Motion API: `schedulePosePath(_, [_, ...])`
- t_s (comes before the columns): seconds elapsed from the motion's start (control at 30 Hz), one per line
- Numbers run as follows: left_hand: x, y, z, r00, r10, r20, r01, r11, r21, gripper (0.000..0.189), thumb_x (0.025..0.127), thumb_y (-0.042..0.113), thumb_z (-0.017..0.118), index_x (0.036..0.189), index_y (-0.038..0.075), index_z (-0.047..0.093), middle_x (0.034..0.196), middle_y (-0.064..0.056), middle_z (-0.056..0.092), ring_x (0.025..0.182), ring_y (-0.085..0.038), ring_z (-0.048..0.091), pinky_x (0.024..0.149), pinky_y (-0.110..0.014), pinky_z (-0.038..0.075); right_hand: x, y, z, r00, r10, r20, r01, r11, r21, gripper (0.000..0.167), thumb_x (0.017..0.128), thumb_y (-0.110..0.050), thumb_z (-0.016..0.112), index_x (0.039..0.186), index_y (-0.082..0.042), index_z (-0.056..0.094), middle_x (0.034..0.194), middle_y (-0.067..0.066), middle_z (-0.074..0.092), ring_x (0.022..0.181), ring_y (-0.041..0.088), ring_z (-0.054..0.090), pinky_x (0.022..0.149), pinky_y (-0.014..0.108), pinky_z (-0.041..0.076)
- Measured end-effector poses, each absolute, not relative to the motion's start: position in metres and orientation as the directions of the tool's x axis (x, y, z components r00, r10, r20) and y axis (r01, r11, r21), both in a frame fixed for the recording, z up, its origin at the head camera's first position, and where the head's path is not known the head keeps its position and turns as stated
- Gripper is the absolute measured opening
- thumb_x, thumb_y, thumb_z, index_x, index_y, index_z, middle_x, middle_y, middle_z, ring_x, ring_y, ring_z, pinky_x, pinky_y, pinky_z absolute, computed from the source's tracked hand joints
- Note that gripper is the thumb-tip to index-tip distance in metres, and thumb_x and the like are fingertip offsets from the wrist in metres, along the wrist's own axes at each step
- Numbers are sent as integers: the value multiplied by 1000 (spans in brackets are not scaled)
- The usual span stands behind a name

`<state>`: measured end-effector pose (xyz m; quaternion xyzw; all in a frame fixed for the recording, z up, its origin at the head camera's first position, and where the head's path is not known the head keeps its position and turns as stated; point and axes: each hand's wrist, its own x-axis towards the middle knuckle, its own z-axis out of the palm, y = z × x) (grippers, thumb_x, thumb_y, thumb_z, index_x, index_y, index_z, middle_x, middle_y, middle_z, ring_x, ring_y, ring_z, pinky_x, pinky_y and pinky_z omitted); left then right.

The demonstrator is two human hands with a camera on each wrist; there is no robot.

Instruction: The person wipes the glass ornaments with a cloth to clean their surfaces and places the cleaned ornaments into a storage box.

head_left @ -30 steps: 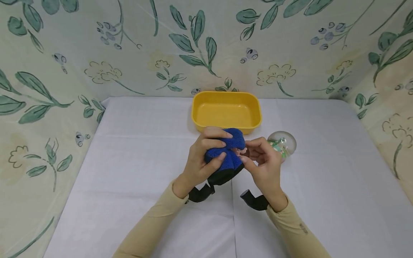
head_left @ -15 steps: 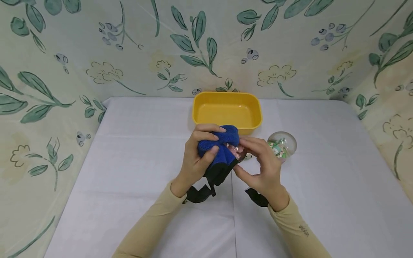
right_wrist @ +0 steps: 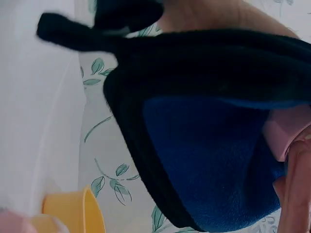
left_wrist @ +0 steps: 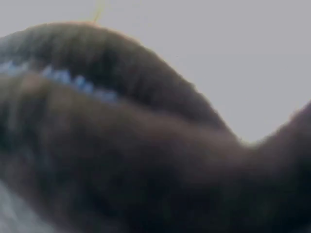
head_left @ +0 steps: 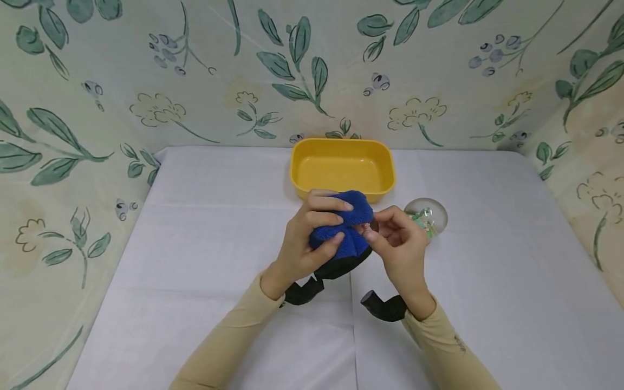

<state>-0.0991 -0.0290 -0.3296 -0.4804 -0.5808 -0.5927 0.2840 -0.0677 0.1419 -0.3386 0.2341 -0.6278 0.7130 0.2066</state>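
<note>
My left hand (head_left: pixel 307 233) grips a folded blue towelling cloth (head_left: pixel 353 206) with a black border, wrapped partly around a pink-bottomed snow globe (right_wrist: pixel 286 128). My right hand (head_left: pixel 402 246) pinches the globe at the cloth's right side, thumb and fingertips on it. Most of the globe is hidden by cloth and fingers; only a little pink shows in the head view. In the right wrist view the cloth (right_wrist: pixel 204 165) hangs spread, its black loop at upper left. Dark, blurred fingers fill the left wrist view, with a thin strip of blue cloth (left_wrist: pixel 82 85) between them.
Just beyond the hands stands a yellow rectangular tub (head_left: pixel 341 168). A clear domed snow globe (head_left: pixel 431 216) with green and white contents sits right of my right hand. White cloth (head_left: pixel 219 216) covers the table, and a leaf-patterned curtain (head_left: pixel 195 70) hangs behind it.
Both hands shift slightly left, then back right, with the cloth and globe. My right fingers, spread wider half a second ago, now close in, and less of the pink globe shows.
</note>
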Motion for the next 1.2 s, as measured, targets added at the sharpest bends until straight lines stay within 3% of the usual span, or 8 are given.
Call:
schedulePosePath(0.07, [-99,-28,-330,-370,211,905,900,-162,406,16,98,23,50,102,8,46,108,-18,54,102,-36,49,89,-47,46,-66,143,-337,-842,-8,539,-532,-149,-833,17,87,-18,71,95,-4,65,89,7,69,77,13,68,68,22,55])
schedulePosePath(0.2, [-99,-28,-330,-403,159,901,893,-146,425,19,99,25,50,101,7,46,108,-17,54,102,-34,51,90,-46,46,-64,142,-335,-821,-35,570,-564,-108,-819,32,89,-24,70,107,2,63,101,9,67,88,16,68,76,24,54])
schedulePosePath(0.4, [-100,-34,-330,-522,118,845,825,-180,535,26,99,32,50,100,7,45,109,-17,55,103,-32,53,89,-43,47,-67,137,-338,-600,-120,791,-798,13,-603,62,89,-25,69,124,19,44,125,21,55,109,25,59,88,29,50])
schedulePosePath(0.53, [-100,-35,-330,-531,155,833,809,-200,552,27,99,33,50,101,6,45,109,-20,54,104,-33,51,90,-44,46,-72,139,-340,-450,-111,886,-890,134,-435,52,87,-25,72,111,18,55,112,24,61,98,22,60,83,23,51])
schedulePosePath(0.67, [-101,-34,-330,-476,190,859,832,-219,510,25,99,30,49,102,5,44,110,-20,52,104,-34,51,91,-45,45,-77,140,-343,-393,-53,918,-905,200,-375,50,84,-27,75,102,17,60,95,22,65,76,18,59,75,17,51])
schedulePosePath(0.8, [-100,-30,-330,-424,215,880,859,-211,466,22,99,26,50,102,5,45,110,-19,52,104,-34,50,92,-47,44,-80,137,-346,-418,30,908,-896,155,-417,52,84,-28,75,94,20,58,86,17,66,68,13,59,68,15,51])
schedulePosePath(1.03, [-98,-27,-332,-402,226,887,872,-201,446,20,98,25,51,103,6,46,109,-18,54,104,-36,48,91,-48,45,-74,134,-344,-647,128,752,-757,8,-653,61,83,-38,73,88,21,57,84,1,69,67,5,66,59,16,52])
schedulePosePath(1.2, [-99,-27,-334,-443,160,882,864,-188,468,22,98,27,51,100,6,45,108,-17,55,104,-34,50,92,-47,44,-72,135,-342,-674,25,738,-738,-45,-673,62,86,-35,71,105,22,55,101,9,66,82,13,66,70,20,54])
